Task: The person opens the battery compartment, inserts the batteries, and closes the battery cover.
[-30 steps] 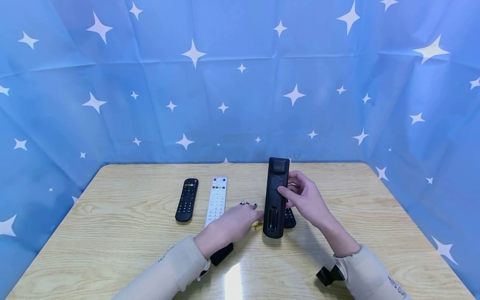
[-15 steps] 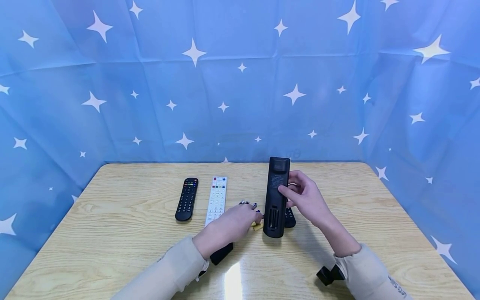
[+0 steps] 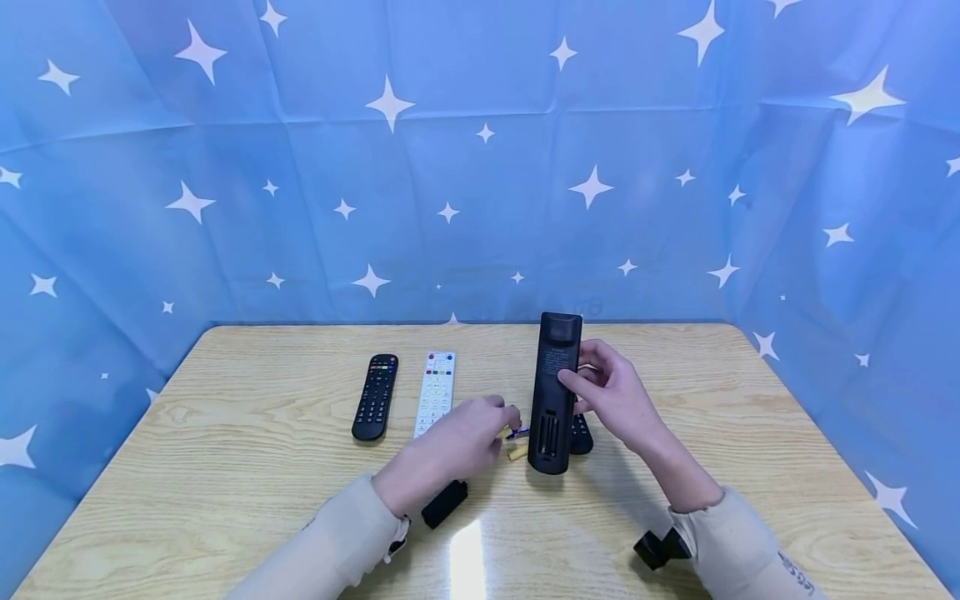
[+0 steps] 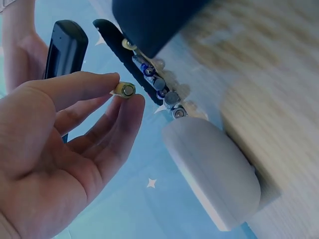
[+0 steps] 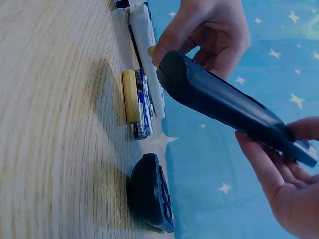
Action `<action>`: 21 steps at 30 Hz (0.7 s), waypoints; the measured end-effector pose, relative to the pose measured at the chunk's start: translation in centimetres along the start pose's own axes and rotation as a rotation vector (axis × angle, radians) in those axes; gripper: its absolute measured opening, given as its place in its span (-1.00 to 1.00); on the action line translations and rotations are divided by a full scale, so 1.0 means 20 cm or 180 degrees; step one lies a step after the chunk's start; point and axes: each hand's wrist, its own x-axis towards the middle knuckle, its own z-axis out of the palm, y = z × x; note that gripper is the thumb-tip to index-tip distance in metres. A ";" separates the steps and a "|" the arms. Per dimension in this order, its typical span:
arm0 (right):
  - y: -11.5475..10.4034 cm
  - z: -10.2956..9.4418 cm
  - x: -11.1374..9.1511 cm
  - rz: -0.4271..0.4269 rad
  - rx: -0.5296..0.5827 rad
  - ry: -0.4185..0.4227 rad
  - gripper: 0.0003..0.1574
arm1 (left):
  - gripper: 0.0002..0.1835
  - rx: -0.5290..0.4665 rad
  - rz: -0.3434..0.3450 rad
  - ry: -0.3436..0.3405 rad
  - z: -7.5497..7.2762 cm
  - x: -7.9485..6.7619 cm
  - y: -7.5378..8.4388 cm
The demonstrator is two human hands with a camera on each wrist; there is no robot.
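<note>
My left hand [image 3: 468,433] pinches a small yellow battery [image 4: 125,90] between thumb and fingers, just above the table. Upright in my right hand [image 3: 618,400] is a black remote control [image 3: 555,358], its back towards me. Its battery compartment [image 3: 549,435] is uncovered, low on the back; at this size I cannot tell whether anything lies in it. Beside the remote's lower end lie several loose batteries, among them a yellow battery [image 5: 130,97] and a blue and silver battery [image 5: 140,109].
A white remote [image 3: 437,383] lies partly under my left hand, with a black remote [image 3: 375,398] to its left. Another black remote [image 3: 581,433] lies behind the held one. Near my left wrist is a small black block [image 3: 444,504]. A starred blue cloth [image 3: 480,183] borders the table [image 3: 262,467].
My left hand has drawn back slightly to the left from the batteries, fingers now turned more into view, with the yellow battery pinched. My right hand and its remote stay nearly still.
</note>
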 end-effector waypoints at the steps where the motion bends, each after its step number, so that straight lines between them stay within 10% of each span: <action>1: 0.00 0.00 0.00 0.0003 0.0000 0.0000 -0.55 | -0.66 0.0000 0.0012 0.0022 0.00 0.00 0.00; 21: 0.01 0.00 0.00 0.0010 -0.0002 -0.0007 -0.55 | -0.71 -0.1133 0.0039 0.0343 -0.04 -0.03 -0.02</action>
